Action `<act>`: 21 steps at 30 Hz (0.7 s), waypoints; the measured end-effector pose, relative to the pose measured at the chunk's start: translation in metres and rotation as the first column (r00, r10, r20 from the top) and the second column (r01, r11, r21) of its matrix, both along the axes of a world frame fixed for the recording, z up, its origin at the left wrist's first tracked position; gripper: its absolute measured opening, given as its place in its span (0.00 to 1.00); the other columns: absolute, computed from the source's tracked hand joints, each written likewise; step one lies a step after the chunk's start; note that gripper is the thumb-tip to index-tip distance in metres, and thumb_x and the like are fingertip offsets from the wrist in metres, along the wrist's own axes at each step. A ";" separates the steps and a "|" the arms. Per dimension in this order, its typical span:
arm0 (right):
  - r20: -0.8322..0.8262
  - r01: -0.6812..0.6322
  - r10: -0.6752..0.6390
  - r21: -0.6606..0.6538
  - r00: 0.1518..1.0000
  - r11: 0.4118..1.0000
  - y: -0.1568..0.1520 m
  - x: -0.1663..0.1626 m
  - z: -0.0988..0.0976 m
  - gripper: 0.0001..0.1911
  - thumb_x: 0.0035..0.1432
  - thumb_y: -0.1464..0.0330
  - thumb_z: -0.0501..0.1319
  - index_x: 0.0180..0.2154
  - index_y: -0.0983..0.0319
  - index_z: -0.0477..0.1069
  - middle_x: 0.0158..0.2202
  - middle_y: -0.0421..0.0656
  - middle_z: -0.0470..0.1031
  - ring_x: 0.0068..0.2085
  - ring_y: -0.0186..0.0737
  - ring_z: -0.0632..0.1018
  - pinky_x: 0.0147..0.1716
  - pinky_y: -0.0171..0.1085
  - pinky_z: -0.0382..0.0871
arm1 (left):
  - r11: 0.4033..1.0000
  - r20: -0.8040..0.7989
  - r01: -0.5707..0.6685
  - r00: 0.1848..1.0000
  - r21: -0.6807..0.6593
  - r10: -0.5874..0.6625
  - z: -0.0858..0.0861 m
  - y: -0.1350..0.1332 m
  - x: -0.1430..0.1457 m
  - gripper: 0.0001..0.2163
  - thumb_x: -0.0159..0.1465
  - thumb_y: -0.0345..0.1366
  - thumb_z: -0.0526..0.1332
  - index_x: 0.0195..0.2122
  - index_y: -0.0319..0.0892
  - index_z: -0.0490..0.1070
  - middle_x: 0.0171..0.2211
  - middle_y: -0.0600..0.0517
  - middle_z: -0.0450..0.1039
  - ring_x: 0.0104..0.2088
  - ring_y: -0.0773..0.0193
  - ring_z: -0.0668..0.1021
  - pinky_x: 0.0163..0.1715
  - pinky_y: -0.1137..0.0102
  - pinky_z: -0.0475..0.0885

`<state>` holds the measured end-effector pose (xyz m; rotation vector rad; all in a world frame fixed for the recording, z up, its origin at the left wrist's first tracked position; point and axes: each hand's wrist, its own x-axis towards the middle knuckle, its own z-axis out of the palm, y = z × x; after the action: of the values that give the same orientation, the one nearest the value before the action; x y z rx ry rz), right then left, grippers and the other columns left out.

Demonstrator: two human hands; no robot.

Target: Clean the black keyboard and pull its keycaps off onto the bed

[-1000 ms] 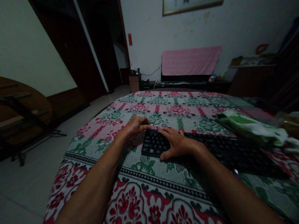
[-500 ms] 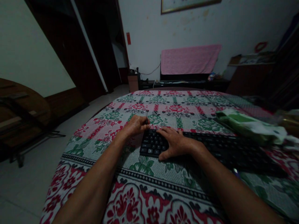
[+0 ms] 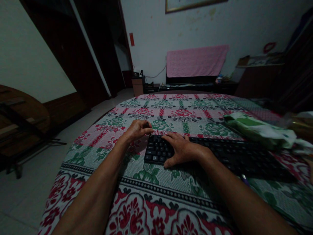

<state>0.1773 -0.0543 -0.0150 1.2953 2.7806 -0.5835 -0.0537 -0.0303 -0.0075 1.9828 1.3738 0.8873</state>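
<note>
Table [image 3: 151, 202] with red/green floral cloth carries everything. Black keyboard [image 3: 230, 155] lies flat on the cloth, long axis running left-right, near the table's front edge. Green-white plastic bag [image 3: 256, 130] lies just behind the keyboard's right half. Right hand [image 3: 183, 150]: palm down on the keyboard's left end, grip apart, fingers spread flat on the keys. Left hand [image 3: 137, 130]: at the keyboard's far-left corner, grip together, fingers curled into a pinch. Too dark to tell whether anything is in the pinch.
</note>
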 end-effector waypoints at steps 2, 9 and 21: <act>-0.004 0.001 -0.001 0.007 1.000 1.000 0.000 0.000 -0.001 0.59 0.31 0.44 0.64 0.62 0.55 0.45 0.65 0.49 0.40 0.63 0.62 0.45 0.57 0.63 0.37 | 0.999 0.051 0.013 0.999 -0.031 -0.012 -0.003 0.003 -0.002 0.09 0.52 0.37 0.62 0.30 0.37 0.69 0.23 0.54 0.70 0.24 0.70 0.72 0.27 0.74 0.66; -0.007 -0.003 0.004 0.017 1.000 1.000 0.002 0.001 -0.004 0.59 0.31 0.44 0.64 0.63 0.54 0.44 0.65 0.49 0.41 0.63 0.63 0.45 0.57 0.62 0.39 | 0.993 0.130 0.026 0.991 -0.116 -0.011 -0.001 0.010 -0.004 0.08 0.51 0.35 0.63 0.29 0.37 0.68 0.21 0.56 0.70 0.22 0.72 0.71 0.25 0.74 0.66; -0.019 0.017 -0.018 -0.014 1.000 1.000 0.003 -0.001 -0.006 0.63 0.27 0.43 0.65 0.63 0.55 0.44 0.65 0.49 0.40 0.62 0.67 0.43 0.56 0.65 0.35 | 0.989 0.143 0.015 0.990 -0.145 0.006 0.005 0.016 -0.003 0.07 0.50 0.34 0.63 0.28 0.37 0.69 0.19 0.55 0.70 0.20 0.71 0.72 0.22 0.75 0.64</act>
<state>0.1768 -0.0517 -0.0207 1.3198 2.7780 -0.6179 -0.0562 -0.0144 -0.0025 1.7770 1.3140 0.8829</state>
